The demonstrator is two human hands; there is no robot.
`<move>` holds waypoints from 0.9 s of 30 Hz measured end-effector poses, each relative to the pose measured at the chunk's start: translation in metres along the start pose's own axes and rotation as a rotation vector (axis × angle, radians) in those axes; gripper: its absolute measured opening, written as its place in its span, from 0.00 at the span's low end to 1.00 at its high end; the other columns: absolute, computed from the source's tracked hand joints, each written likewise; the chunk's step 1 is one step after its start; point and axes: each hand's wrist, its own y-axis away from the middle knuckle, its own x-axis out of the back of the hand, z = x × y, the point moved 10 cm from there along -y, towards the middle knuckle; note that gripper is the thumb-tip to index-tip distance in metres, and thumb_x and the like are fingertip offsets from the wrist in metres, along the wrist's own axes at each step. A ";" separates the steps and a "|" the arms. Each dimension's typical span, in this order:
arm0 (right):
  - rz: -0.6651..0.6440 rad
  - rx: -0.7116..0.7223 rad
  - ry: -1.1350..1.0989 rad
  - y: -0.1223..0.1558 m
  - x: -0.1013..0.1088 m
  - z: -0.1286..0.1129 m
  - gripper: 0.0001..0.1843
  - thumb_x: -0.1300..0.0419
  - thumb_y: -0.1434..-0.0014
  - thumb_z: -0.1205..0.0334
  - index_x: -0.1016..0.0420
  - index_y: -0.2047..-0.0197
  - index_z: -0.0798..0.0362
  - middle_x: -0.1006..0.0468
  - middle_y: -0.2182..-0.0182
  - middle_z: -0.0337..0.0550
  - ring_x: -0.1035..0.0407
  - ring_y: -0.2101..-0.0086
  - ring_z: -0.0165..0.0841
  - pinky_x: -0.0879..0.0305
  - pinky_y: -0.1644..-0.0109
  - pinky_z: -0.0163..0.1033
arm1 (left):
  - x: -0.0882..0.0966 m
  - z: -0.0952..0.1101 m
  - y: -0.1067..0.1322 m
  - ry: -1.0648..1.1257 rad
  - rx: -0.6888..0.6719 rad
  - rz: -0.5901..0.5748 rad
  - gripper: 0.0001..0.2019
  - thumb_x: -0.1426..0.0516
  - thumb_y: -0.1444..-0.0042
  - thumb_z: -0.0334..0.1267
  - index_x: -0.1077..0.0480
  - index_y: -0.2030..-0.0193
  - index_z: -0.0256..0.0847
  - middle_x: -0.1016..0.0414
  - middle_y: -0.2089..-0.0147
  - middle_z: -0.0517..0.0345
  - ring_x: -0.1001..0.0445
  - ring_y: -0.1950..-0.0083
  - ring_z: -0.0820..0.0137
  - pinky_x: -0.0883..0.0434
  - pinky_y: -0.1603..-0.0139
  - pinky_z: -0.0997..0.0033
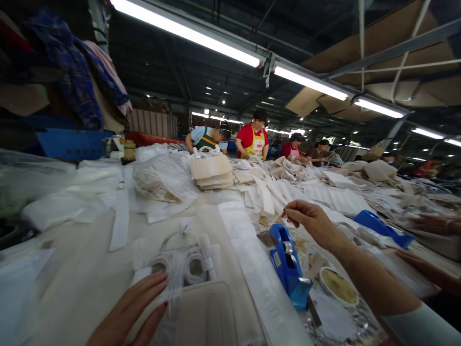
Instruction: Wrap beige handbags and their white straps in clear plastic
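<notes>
My left hand [129, 312] lies at the bottom left with fingers stretched flat, fingertips on clear plastic over a beige flat piece [212, 312]. Just beyond it sit several white elastic coils [187, 266]. My right hand [311, 223] hovers above a blue tape dispenser [288, 264], its fingers pinched together near a fan of white strips [268, 194]. What the pinch holds is too small to make out. A long white strip [252, 259] runs down the table between both hands.
A small round dish [338, 286] sits right of the dispenser, a second blue dispenser [382, 228] farther right. Another person's hands [428, 245] work at the right edge. Stacked beige pieces [212, 170], plastic bags [162, 180] and several workers [254, 137] fill the far table.
</notes>
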 end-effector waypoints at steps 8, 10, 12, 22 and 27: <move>-0.307 0.174 0.051 0.031 -0.087 -0.052 0.13 0.41 0.49 0.52 0.28 0.72 0.55 0.29 0.79 0.38 0.41 0.78 0.25 0.44 0.76 0.31 | -0.081 0.036 -0.054 0.496 0.392 -0.251 0.19 0.45 0.53 0.31 0.28 0.52 0.40 0.25 0.52 0.52 0.26 0.61 0.69 0.27 0.64 0.73; -0.355 0.216 0.064 0.039 -0.103 -0.064 0.12 0.42 0.48 0.54 0.28 0.72 0.54 0.29 0.78 0.38 0.39 0.77 0.26 0.43 0.75 0.31 | -0.099 0.034 -0.051 0.585 0.516 -0.332 0.24 0.45 0.57 0.28 0.29 0.50 0.39 0.25 0.53 0.54 0.29 0.68 0.73 0.30 0.69 0.75; -0.391 0.247 0.074 0.045 -0.116 -0.074 0.11 0.44 0.47 0.55 0.28 0.71 0.54 0.28 0.77 0.39 0.38 0.76 0.27 0.42 0.73 0.31 | -0.111 0.033 -0.045 0.696 0.609 -0.386 0.24 0.46 0.59 0.29 0.29 0.51 0.37 0.24 0.57 0.55 0.32 0.72 0.75 0.34 0.72 0.77; -0.447 0.285 0.073 0.059 -0.138 -0.087 0.12 0.46 0.46 0.56 0.29 0.70 0.55 0.26 0.76 0.40 0.38 0.77 0.26 0.42 0.74 0.32 | -0.121 0.033 -0.025 1.003 0.800 -0.393 0.12 0.46 0.63 0.39 0.26 0.73 0.34 0.32 0.77 0.60 0.41 0.78 0.77 0.43 0.77 0.78; -0.464 0.293 0.082 0.063 -0.140 -0.087 0.11 0.47 0.45 0.57 0.29 0.70 0.55 0.26 0.76 0.40 0.37 0.77 0.26 0.42 0.74 0.31 | -0.121 0.030 -0.024 1.027 0.839 -0.365 0.11 0.44 0.63 0.41 0.27 0.73 0.36 0.28 0.74 0.57 0.36 0.75 0.74 0.41 0.76 0.77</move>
